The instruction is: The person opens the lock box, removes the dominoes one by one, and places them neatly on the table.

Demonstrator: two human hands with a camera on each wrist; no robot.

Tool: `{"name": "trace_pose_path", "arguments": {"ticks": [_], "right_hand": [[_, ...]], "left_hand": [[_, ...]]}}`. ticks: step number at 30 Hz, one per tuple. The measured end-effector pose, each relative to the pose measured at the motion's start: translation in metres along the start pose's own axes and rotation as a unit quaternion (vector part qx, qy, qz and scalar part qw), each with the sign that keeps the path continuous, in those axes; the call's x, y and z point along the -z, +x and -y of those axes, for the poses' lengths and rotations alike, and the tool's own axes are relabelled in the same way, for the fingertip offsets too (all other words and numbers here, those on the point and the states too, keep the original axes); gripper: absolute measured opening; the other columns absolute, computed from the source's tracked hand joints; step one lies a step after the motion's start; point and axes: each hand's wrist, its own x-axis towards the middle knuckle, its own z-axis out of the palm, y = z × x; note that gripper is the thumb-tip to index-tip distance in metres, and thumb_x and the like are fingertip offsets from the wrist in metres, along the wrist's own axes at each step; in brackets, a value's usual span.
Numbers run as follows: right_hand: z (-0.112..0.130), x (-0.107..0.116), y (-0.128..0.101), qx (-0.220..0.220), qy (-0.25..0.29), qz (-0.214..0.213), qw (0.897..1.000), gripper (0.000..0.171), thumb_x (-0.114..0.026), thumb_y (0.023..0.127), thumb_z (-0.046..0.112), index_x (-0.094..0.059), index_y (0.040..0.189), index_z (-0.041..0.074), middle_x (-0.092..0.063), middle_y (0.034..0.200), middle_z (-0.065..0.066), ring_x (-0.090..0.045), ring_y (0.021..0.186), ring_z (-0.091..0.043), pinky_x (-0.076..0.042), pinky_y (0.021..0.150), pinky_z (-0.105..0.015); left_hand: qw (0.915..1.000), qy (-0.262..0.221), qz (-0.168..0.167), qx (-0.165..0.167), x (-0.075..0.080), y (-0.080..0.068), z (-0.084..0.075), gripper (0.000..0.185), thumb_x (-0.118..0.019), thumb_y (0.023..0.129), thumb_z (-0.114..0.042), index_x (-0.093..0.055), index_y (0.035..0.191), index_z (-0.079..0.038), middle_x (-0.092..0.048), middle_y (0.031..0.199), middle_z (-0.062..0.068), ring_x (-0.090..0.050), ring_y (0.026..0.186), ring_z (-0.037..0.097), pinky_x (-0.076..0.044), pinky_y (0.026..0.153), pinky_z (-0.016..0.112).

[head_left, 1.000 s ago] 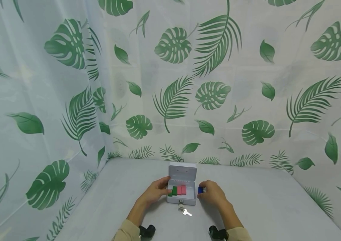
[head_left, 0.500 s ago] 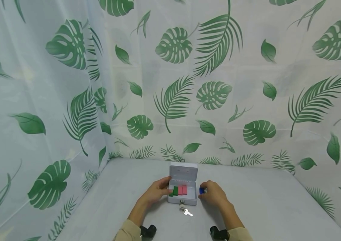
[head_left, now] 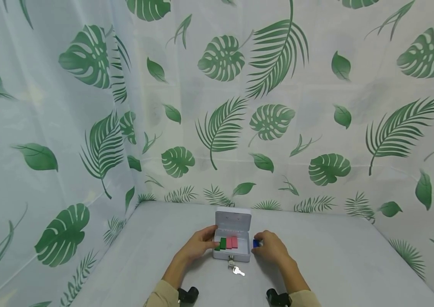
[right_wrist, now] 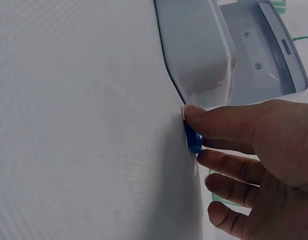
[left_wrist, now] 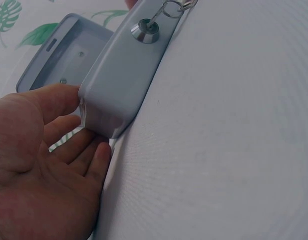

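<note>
A small grey metal cash box (head_left: pixel 231 256) stands on the table with its lid (head_left: pixel 233 219) raised. Inside lie green blocks (head_left: pixel 223 243) and pink blocks (head_left: pixel 234 242), grouped toward the left. My left hand (head_left: pixel 198 246) holds the box at its left side, thumb over the rim and the other fingers along the outer wall. Just right of the box, my right hand (head_left: pixel 272 247) pinches a blue block (right_wrist: pixel 192 137) between thumb and fingers, down at the tabletop. Most of that block is hidden by the fingers. A key (head_left: pixel 237 270) hangs by a ring from the front lock (left_wrist: pixel 145 31).
The table (head_left: pixel 336 256) has a white cover. A white curtain with green leaf prints (head_left: pixel 270 119) stands behind it and along the left side. Black wrist cameras (head_left: pixel 189 295) sit at both forearms.
</note>
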Motion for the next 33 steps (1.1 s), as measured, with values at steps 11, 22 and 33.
{"name": "trace_pose_path", "arguments": {"ticks": [11, 22, 33], "right_hand": [[0.006, 0.006, -0.003, -0.007, 0.009, -0.007, 1.0, 0.039, -0.086, 0.083, 0.014, -0.075, 0.117, 0.001, -0.073, 0.117, -0.016, -0.066, 0.117, -0.04, -0.052, 0.104, -0.06], [0.011, 0.013, -0.003, 0.015, 0.001, -0.043, 0.999, 0.036, -0.081, 0.089, 0.016, -0.073, 0.121, 0.001, -0.073, 0.118, -0.015, -0.067, 0.115, -0.038, -0.055, 0.099, -0.058], [0.025, 0.018, -0.006, 0.024, 0.002, -0.053, 0.998, 0.034, -0.08, 0.091, 0.017, -0.073, 0.122, 0.006, -0.073, 0.118, -0.01, -0.067, 0.101, -0.026, -0.059, 0.09, -0.05]], "left_hand": [[0.9999, -0.009, -0.003, 0.005, 0.0, 0.0, 0.0, 0.064, -0.07, 0.096, -0.007, -0.045, 0.155, -0.001, -0.046, 0.16, 0.02, -0.04, 0.151, 0.042, -0.032, 0.125, 0.056], [0.9999, -0.009, -0.002, 0.006, 0.0, 0.001, 0.0, 0.066, -0.07, 0.095, -0.007, -0.045, 0.155, -0.001, -0.046, 0.161, 0.02, -0.04, 0.151, 0.042, -0.031, 0.125, 0.056], [0.9999, -0.001, -0.009, 0.009, -0.001, 0.001, 0.001, 0.064, -0.07, 0.096, -0.007, -0.046, 0.155, -0.002, -0.046, 0.16, 0.02, -0.041, 0.15, 0.042, -0.032, 0.125, 0.056]]}}
